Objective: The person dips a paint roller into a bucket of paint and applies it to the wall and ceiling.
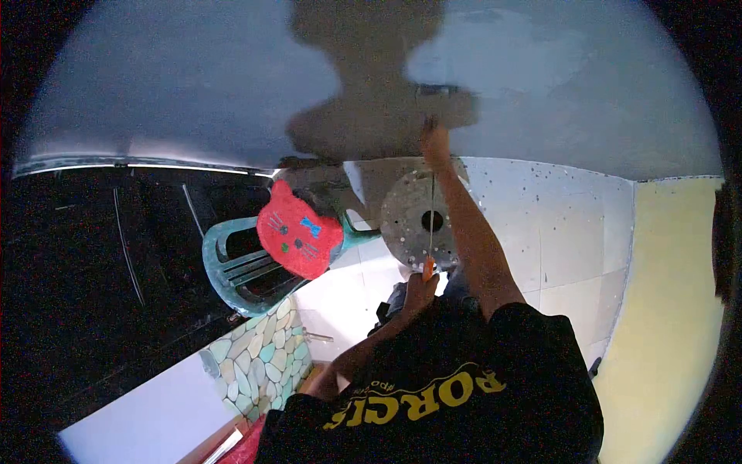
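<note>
My left hand (pixel 420 291) is closed around the lower end of a long thin tool with an orange end (pixel 429 267). From there a thin light strip runs up over the round stool towards my right wrist; its exact kind is not clear. My right arm is stretched out, and my right hand (pixel 434 143) is up against the grey wall (pixel 533 69), inside my own shadow. Its fingers are too dark to make out. Just above them is a small dark rectangular patch (pixel 438 90) on the wall.
The speckled round stool (pixel 398 232) with a dark centre hole stands in front of me. To the left is a green plastic chair (pixel 224 263) with a red cat-face cushion (pixel 297 228). Stone-patterned tiling (pixel 259 359) lies lower left; a yellow wall (pixel 665 309) borders the right.
</note>
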Demonstrator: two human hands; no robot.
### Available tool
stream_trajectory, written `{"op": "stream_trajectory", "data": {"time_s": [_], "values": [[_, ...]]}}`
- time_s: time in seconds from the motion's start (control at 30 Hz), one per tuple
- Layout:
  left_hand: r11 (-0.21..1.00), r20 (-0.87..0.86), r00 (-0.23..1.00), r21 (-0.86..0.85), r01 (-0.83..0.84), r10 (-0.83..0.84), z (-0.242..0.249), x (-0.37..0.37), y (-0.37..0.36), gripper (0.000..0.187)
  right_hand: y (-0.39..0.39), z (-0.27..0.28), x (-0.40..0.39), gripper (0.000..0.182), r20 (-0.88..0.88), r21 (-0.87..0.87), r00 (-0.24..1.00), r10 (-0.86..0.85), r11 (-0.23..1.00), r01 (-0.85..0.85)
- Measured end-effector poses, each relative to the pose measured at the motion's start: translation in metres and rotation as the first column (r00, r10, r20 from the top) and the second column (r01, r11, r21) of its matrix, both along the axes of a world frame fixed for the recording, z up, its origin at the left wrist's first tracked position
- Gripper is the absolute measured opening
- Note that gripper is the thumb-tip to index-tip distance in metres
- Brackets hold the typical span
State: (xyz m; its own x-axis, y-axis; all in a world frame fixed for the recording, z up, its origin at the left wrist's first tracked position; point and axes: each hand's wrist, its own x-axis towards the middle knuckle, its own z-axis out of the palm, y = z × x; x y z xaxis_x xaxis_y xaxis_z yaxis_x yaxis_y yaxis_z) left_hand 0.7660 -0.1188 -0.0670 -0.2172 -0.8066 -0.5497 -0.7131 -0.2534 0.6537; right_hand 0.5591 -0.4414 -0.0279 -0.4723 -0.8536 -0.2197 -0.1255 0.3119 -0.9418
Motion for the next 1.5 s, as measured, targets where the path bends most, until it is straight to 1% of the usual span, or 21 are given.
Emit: {"op": "stream_trajectory", "data": {"time_s": [0.03, 0.1, 0.2, 0.33, 0.4, 0.53, 0.6, 0.63, 0.7, 0.8, 0.93, 1.0, 1.03, 1.07, 1.2, 1.23, 1.3, 1.33, 1.4, 1.43, 1.5], "values": [[1.000, -0.004, 1.000, 0.001, 0.003, -0.003, 0.023, -0.008, -0.005, 0.037, 0.005, 0.000, 0.002, 0.024, -0.004, 0.001, 1.000, -0.003, 1.000, 0.003], [0.937, 0.079, 0.978, 0.283, -0.206, 0.191, 0.094, -0.025, -0.020, 0.038, 0.013, -0.011, 0.006, 0.026, -0.166, -0.033, 0.983, -0.071, 0.997, 0.067], [0.969, 0.055, 0.983, 0.167, -0.182, 0.175, 0.064, -0.027, -0.002, 0.041, 0.010, -0.032, 0.003, 0.029, -0.278, 0.079, 0.961, 0.004, 0.997, 0.019], [0.949, 0.064, 0.965, 0.177, -0.260, 0.253, 0.066, -0.034, -0.006, 0.040, -0.001, -0.060, -0.003, 0.032, -0.318, 0.165, 0.940, 0.128, 0.983, -0.078], [0.860, -0.066, 0.928, 0.404, -0.310, 0.366, 0.074, -0.037, -0.018, 0.036, -0.016, -0.072, -0.006, 0.036, -0.488, 0.144, 0.856, 0.168, 0.983, -0.111], [0.806, -0.047, 0.902, 0.469, -0.360, 0.430, 0.077, -0.037, -0.024, 0.032, -0.025, -0.074, -0.005, 0.031, -0.403, 0.240, 0.894, 0.196, 0.965, -0.103], [0.878, -0.083, 0.938, 0.388, -0.282, 0.338, 0.065, -0.029, -0.022, 0.033, -0.028, -0.077, -0.004, 0.028, -0.550, 0.301, 0.773, 0.317, 0.938, -0.170], [0.876, -0.078, 0.937, 0.390, -0.285, 0.340, 0.081, -0.031, -0.025, 0.033, -0.023, -0.062, -0.003, 0.028, -0.545, 0.304, 0.775, 0.320, 0.937, -0.173], [0.903, -0.023, 0.951, 0.323, -0.284, 0.308, 0.109, -0.039, -0.028, 0.033, -0.013, -0.032, -0.006, 0.029, -0.282, -0.026, 0.955, 0.093, 0.994, -0.105], [0.929, -0.086, 0.945, 0.233, -0.287, 0.314, 0.099, -0.035, -0.015, 0.033, -0.015, -0.017, -0.004, 0.032, -0.398, -0.146, 0.916, -0.038, 0.989, -0.023], [0.905, -0.136, 0.929, 0.312, -0.289, 0.344, 0.090, -0.034, -0.012, 0.034, -0.008, 0.003, -0.003, 0.030, -0.454, -0.135, 0.888, -0.072, 0.991, 0.011], [0.911, -0.111, 0.953, 0.340, -0.231, 0.283, 0.088, -0.036, -0.020, 0.036, -0.008, 0.011, -0.012, 0.027, -0.396, 0.120, 0.895, 0.206, 0.978, -0.172], [0.850, -0.092, 0.922, 0.432, -0.303, 0.376, 0.104, -0.044, -0.027, 0.036, -0.013, -0.007, -0.016, 0.027, -0.398, 0.110, 0.896, 0.197, 0.980, -0.166], [0.855, -0.096, 0.924, 0.424, -0.298, 0.369, 0.111, -0.046, -0.029, 0.036, -0.023, -0.042, -0.016, 0.027, -0.453, 0.080, 0.872, 0.185, 0.983, -0.166], [0.822, -0.082, 0.902, 0.454, -0.344, 0.423, 0.118, -0.047, -0.025, 0.037, -0.025, -0.038, -0.017, 0.028, -0.587, 0.049, 0.787, 0.192, 0.978, -0.202], [0.864, -0.098, 0.914, 0.381, -0.330, 0.393, 0.114, -0.046, -0.021, 0.037, -0.027, -0.035, -0.018, 0.028, -0.590, 0.049, 0.784, 0.193, 0.978, -0.204], [0.897, -0.113, 0.924, 0.308, -0.318, 0.366, 0.113, -0.046, -0.016, 0.038, -0.032, -0.031, -0.019, 0.027, -0.432, -0.147, 0.902, -0.019, 0.988, -0.049], [0.908, -0.097, 0.934, 0.286, -0.306, 0.345, 0.116, -0.045, -0.016, 0.039, -0.034, -0.028, -0.021, 0.027, -0.435, -0.148, 0.900, -0.018, 0.988, -0.052], [0.919, -0.083, 0.942, 0.263, -0.295, 0.326, 0.120, -0.046, -0.015, 0.039, -0.039, -0.020, -0.026, 0.026, -0.570, -0.552, 0.784, -0.245, 0.821, -0.145], [0.933, -0.133, 0.937, 0.210, -0.292, 0.324, 0.120, -0.046, -0.013, 0.040, -0.032, 0.010, -0.026, 0.026, -0.570, -0.554, 0.784, -0.246, 0.819, -0.146], [0.944, -0.182, 0.931, 0.158, -0.291, 0.318, 0.122, -0.046, -0.012, 0.040, -0.005, 0.099, -0.022, 0.030, -0.220, -0.284, 0.975, -0.015, 0.958, -0.050]]}}
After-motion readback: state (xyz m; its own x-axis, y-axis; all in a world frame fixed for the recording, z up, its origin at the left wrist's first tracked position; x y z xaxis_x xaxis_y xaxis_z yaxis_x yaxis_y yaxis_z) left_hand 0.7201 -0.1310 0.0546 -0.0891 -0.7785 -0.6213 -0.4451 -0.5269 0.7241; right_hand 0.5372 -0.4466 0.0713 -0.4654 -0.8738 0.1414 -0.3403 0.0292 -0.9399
